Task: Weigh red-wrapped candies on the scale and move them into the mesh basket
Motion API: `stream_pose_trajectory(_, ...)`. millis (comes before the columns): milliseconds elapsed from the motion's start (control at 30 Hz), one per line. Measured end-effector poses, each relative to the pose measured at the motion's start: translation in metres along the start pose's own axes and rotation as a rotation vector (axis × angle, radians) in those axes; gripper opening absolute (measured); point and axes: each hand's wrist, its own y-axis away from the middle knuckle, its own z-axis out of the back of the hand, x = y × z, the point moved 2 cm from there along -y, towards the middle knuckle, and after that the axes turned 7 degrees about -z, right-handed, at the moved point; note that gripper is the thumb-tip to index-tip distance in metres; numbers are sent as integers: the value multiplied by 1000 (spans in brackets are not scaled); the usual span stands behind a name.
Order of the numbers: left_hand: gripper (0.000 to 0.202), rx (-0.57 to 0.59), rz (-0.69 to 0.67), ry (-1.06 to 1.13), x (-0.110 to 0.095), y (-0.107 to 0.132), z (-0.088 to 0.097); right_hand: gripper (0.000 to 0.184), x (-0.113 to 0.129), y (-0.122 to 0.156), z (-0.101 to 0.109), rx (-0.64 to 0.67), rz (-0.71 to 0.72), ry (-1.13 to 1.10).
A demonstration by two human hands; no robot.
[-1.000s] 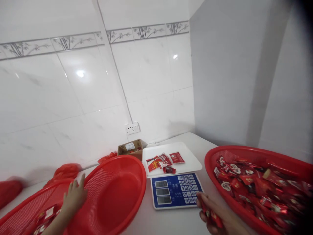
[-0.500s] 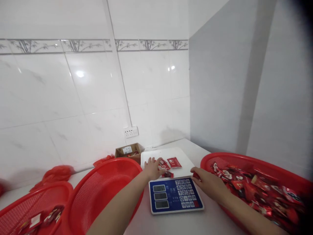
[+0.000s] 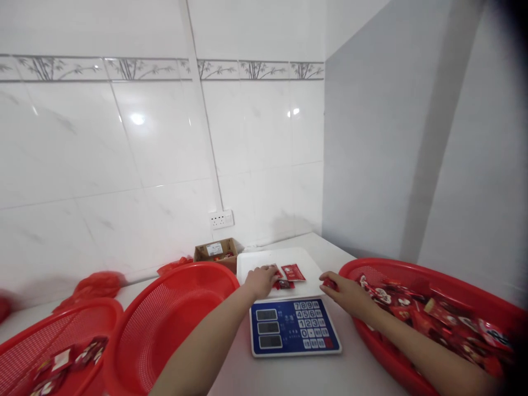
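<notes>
A digital scale with a blue keypad panel (image 3: 295, 328) and a white pan (image 3: 284, 257) stands on the table in front of me. My left hand (image 3: 260, 281) is over the pan, fingers curled down on small red packets; the one under the fingers is partly hidden. Just right of these fingers, a flat red packet (image 3: 293, 272) lies on the pan. A darker red packet (image 3: 285, 284) rests near the pan's front edge. At the pan's right corner, my right hand (image 3: 348, 297) is closed on a small red packet (image 3: 330, 283).
To the right, a red basket (image 3: 350, 268) holds many red packets. On the left stand a deep red basket (image 3: 136, 324) and another basket (image 3: 115, 311) with several packets. Behind are a cardboard box (image 3: 214, 250), red plastic bags (image 3: 93, 287) and a wall socket (image 3: 221, 219).
My left hand's spread fingers have drawn together over the packets on the pan. My right hand has lifted slightly, and its red packet shows more clearly.
</notes>
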Motion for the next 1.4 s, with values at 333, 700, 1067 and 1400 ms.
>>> stream_pose_trajectory(333, 55, 21, -10, 2, 7, 4, -3, 27, 8, -24, 3, 44, -117, 144)
stream_pose_trajectory(700, 36, -126, -14, -22, 14, 7, -8, 33, 7, -13, -5, -96, 3, 221)
stream_pose_trajectory(1067, 23, -371, 274, 0, 54, 45, 48, 32, 1, -12, -4, -95, -14, 144)
stream_pose_trajectory(1400, 38, -231, 181, -113, 66, 71, 42, 33, 1, -13, -3, -89, -9, 134)
